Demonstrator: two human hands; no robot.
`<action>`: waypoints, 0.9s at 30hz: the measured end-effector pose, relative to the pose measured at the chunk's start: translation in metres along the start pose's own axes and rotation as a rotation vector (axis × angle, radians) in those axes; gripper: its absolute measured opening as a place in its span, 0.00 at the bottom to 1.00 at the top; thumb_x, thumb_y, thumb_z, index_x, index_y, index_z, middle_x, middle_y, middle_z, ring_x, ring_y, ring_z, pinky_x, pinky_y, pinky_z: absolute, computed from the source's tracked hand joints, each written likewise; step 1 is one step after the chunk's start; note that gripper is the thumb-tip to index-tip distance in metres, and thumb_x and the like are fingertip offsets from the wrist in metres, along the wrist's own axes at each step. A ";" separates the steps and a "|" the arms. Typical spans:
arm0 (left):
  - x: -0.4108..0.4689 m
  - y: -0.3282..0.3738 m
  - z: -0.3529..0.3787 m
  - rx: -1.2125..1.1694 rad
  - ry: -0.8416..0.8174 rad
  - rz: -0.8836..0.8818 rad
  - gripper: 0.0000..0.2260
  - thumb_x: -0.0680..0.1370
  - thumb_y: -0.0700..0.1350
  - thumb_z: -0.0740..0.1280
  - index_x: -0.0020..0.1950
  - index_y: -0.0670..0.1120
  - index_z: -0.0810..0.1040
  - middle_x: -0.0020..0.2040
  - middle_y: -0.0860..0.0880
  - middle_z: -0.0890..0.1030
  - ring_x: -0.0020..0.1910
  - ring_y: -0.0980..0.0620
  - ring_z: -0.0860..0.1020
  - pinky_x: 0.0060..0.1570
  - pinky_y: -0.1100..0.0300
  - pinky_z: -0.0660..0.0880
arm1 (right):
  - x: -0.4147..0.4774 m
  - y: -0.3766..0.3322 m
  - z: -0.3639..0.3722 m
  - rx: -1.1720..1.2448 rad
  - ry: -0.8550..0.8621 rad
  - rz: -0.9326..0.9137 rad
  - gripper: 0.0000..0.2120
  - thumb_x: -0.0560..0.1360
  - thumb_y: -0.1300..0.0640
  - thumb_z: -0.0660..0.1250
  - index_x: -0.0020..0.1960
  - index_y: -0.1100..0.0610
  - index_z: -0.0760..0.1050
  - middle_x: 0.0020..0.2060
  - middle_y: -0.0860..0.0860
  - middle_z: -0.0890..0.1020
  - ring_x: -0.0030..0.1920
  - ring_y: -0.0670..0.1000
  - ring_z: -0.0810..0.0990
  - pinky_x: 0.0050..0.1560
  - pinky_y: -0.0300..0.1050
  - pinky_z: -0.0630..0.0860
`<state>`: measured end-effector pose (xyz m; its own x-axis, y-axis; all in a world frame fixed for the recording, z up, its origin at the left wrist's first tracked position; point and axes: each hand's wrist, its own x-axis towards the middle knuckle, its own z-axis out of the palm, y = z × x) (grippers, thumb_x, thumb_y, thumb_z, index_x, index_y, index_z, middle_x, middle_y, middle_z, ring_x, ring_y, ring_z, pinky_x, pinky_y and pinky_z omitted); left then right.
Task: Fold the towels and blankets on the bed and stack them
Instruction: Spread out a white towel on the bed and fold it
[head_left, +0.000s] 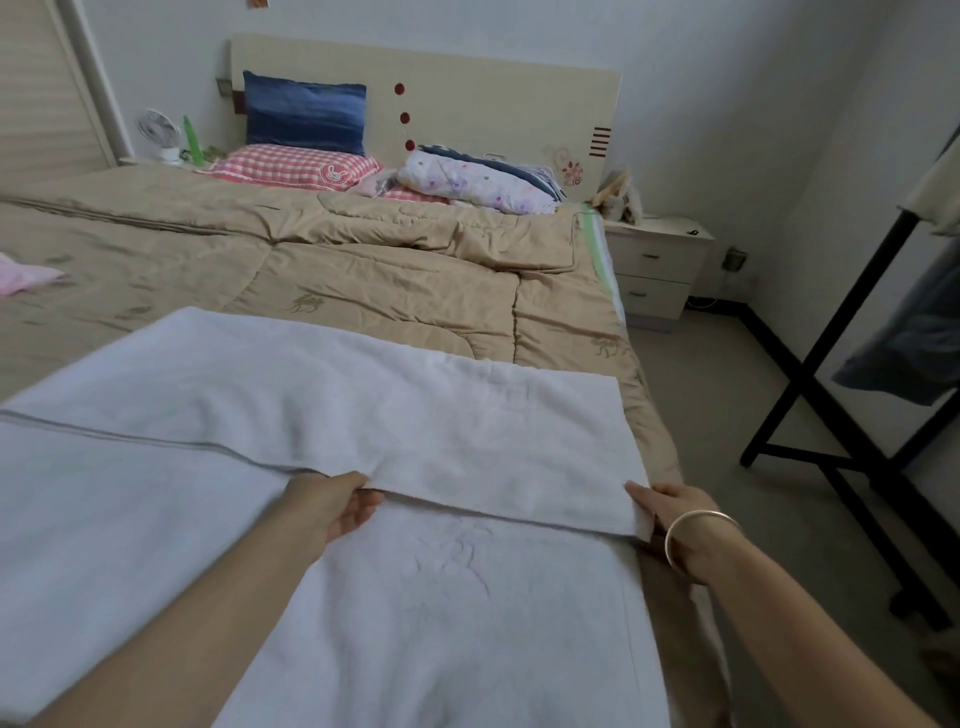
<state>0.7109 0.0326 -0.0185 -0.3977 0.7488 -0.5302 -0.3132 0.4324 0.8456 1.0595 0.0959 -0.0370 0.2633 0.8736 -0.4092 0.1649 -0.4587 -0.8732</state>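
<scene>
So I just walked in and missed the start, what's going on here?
A person is folding a white towel spread on the bed's tan quilt. The left hand holds the edge of the folded-over layer; the right hand, wearing a bracelet, grips that layer's right corner. The fold looks unfinished.

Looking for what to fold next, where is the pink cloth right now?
In the head view the pink cloth lies at the far left edge on the tan quilt, beyond the white towel.
</scene>
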 end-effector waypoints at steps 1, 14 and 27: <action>0.001 0.001 0.000 0.019 0.033 0.015 0.04 0.79 0.35 0.64 0.45 0.34 0.74 0.25 0.43 0.79 0.18 0.56 0.76 0.20 0.66 0.74 | -0.005 -0.001 -0.001 0.053 -0.010 0.006 0.10 0.73 0.58 0.72 0.47 0.64 0.78 0.39 0.58 0.80 0.34 0.56 0.80 0.32 0.45 0.82; -0.013 0.016 -0.055 0.017 -0.097 -0.081 0.09 0.79 0.36 0.65 0.57 0.33 0.76 0.53 0.35 0.82 0.52 0.41 0.82 0.46 0.50 0.82 | -0.052 0.002 0.038 -0.911 0.396 -0.630 0.32 0.69 0.58 0.71 0.70 0.60 0.66 0.64 0.60 0.72 0.63 0.62 0.70 0.62 0.53 0.64; 0.041 0.066 -0.198 -0.502 0.177 0.085 0.07 0.81 0.39 0.60 0.44 0.40 0.70 0.60 0.39 0.74 0.68 0.44 0.71 0.63 0.51 0.72 | -0.141 -0.029 0.303 -0.944 -0.377 -1.084 0.27 0.79 0.48 0.58 0.76 0.53 0.58 0.76 0.53 0.57 0.77 0.55 0.54 0.74 0.45 0.51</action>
<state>0.5031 -0.0081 0.0031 -0.5654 0.6560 -0.5000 -0.6300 0.0477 0.7751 0.7299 0.0353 -0.0339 -0.6195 0.7723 0.1403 0.6946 0.6226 -0.3604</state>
